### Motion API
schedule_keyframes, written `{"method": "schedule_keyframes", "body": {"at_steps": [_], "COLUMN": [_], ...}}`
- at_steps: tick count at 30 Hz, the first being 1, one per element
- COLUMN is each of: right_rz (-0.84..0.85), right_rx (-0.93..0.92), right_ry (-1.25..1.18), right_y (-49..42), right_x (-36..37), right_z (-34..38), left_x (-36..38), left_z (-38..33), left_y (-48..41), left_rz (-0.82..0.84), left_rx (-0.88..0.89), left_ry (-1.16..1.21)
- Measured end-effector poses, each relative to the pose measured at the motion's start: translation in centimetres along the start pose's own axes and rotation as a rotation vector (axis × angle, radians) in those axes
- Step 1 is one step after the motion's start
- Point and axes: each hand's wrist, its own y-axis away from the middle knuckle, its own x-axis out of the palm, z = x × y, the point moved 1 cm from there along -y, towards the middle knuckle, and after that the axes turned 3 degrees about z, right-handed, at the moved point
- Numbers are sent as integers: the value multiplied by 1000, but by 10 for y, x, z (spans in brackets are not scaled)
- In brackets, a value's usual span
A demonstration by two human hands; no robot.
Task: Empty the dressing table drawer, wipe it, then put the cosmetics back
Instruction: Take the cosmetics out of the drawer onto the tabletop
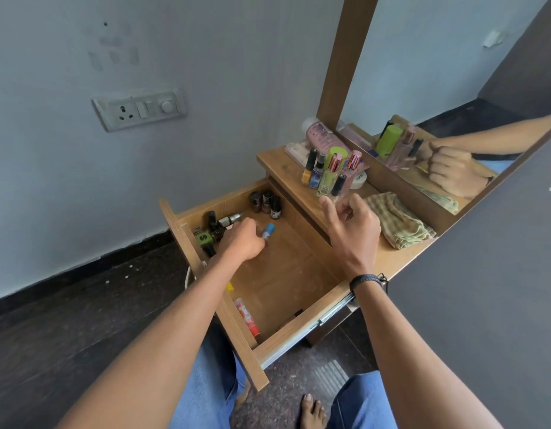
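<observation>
The wooden drawer (pixel 299 332) is pulled out. My left hand (pixel 241 243) is inside it, shut on a small blue-capped bottle (pixel 269 230) whose cap pokes out past my fingers. Beside that hand lies a cluster of dark bottles with a green one (pixel 203 238). Three dark nail polish bottles (pixel 266 202) stand in the far corner. A red tube (pixel 248 317) lies along the front wall. My right hand (pixel 351 230) hovers over the tabletop edge, fingers apart around the base of a black-capped bottle (pixel 339 182). Several more bottles (pixel 325 168) stand behind it.
A green checked cloth (pixel 398 221) lies folded on the tabletop to the right of my right hand. A white round tin (pixel 359 180) and a pink bottle (pixel 319 134) sit by the mirror (pixel 453 88). A wall socket (pixel 138 109) is at left.
</observation>
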Motion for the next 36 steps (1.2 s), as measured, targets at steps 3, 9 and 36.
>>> {"method": "schedule_keyframes", "body": {"at_steps": [3,9,36], "right_rz": [90,346,323], "right_rx": [-117,-347,-190], "right_ry": [37,54,-118], "right_y": [4,5,-2], "right_x": [-1,1,4], "right_z": [4,-1,-5], "left_x": [2,-8,-6], "left_z": [-2,-13,-17], "left_y": [14,39,41], "left_rz": [105,241,8], "left_rx": [63,174,231], "left_ry": [530,1051,1107]}}
